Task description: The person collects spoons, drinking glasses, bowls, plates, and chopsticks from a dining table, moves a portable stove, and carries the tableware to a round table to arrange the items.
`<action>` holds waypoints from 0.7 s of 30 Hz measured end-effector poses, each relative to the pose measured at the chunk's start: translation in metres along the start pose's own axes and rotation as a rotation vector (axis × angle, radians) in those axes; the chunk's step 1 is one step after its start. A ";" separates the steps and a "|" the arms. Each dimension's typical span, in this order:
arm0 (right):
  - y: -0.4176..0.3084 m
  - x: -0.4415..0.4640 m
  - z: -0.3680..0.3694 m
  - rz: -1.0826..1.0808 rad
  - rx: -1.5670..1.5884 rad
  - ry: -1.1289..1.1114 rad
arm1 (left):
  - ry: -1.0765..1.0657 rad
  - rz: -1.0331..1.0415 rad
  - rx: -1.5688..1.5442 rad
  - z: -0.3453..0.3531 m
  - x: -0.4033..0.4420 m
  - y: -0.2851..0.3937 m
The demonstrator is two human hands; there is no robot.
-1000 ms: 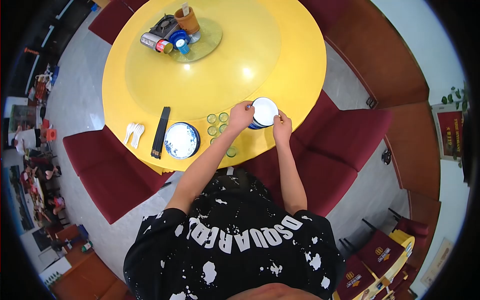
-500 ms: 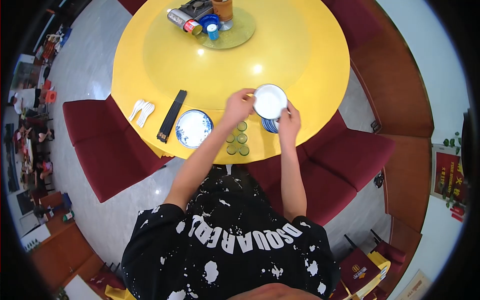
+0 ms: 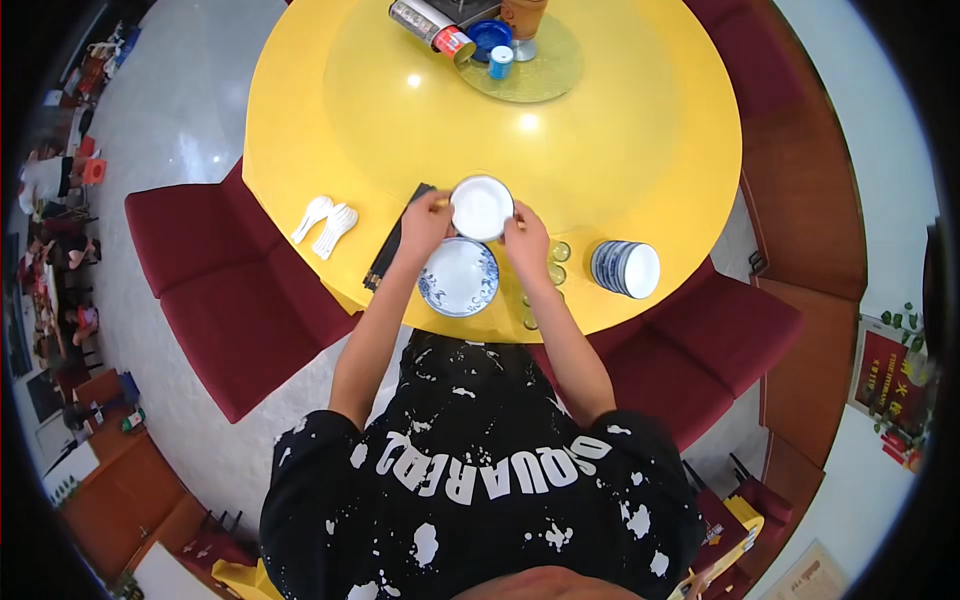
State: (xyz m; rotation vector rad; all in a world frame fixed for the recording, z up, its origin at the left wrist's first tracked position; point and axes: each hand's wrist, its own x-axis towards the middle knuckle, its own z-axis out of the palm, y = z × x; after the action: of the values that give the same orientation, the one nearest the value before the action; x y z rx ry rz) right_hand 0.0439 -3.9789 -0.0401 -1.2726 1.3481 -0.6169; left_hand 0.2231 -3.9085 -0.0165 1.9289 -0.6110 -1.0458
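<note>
Between my two hands is a small white bowl (image 3: 482,208) with a dark rim, its inside facing up. My left hand (image 3: 427,228) pinches its left edge, and my right hand (image 3: 526,240) grips the right edge. Just below the bowl in view lies a plate (image 3: 459,278) with a blue floral pattern; whether they touch I cannot tell. Black chopsticks (image 3: 380,268) lie left of the plate, partly behind my left hand and forearm. Several small green-tinted glasses (image 3: 557,272) are partly hidden by my right forearm. Farther right is a stack of blue-patterned bowls (image 3: 628,269).
White spoons (image 3: 335,230) lie at the left of the round yellow table (image 3: 300,110). At its far side, a gas canister (image 3: 430,25), a blue dish (image 3: 490,40) and a small blue-and-white container (image 3: 501,63) sit together. Dark red chairs (image 3: 230,290) stand on both sides.
Both hands have carried the bowl left, from near the bowl stack and glasses to just beyond the patterned plate. The bowl stack is now uncovered. The camera view has also shifted.
</note>
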 end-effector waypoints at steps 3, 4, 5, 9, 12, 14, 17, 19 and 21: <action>-0.003 -0.053 0.004 0.020 -0.020 -0.044 | -0.035 0.041 -0.068 -0.022 -0.044 -0.029; 0.011 -0.066 0.009 0.010 -0.077 -0.034 | -0.037 -0.007 -0.097 -0.025 -0.055 -0.041; 0.026 -0.078 0.013 0.004 -0.133 -0.022 | -0.042 -0.059 -0.124 -0.027 -0.067 -0.052; 0.076 -0.100 0.026 -0.099 -0.217 0.020 | -0.079 -0.064 -0.175 -0.030 -0.077 -0.083; 0.082 -0.105 0.027 -0.154 -0.224 0.054 | -0.135 -0.054 -0.169 -0.033 -0.076 -0.092; 0.076 -0.106 0.025 -0.074 -0.168 0.028 | -0.146 0.001 -0.069 -0.035 -0.072 -0.094; 0.050 -0.111 0.022 -0.049 -0.256 0.095 | -0.076 0.133 0.121 -0.037 -0.070 -0.096; 0.045 -0.110 0.021 -0.064 -0.336 0.136 | 0.010 0.158 0.154 -0.035 -0.071 -0.093; 0.055 -0.108 0.021 -0.076 -0.383 0.139 | -0.033 0.130 0.209 -0.031 -0.073 -0.096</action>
State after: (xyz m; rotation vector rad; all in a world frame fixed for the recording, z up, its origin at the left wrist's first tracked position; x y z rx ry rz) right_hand 0.0226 -3.8590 -0.0564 -1.6176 1.5913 -0.5212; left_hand 0.2127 -3.7913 -0.0564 2.0229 -0.8823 -0.9647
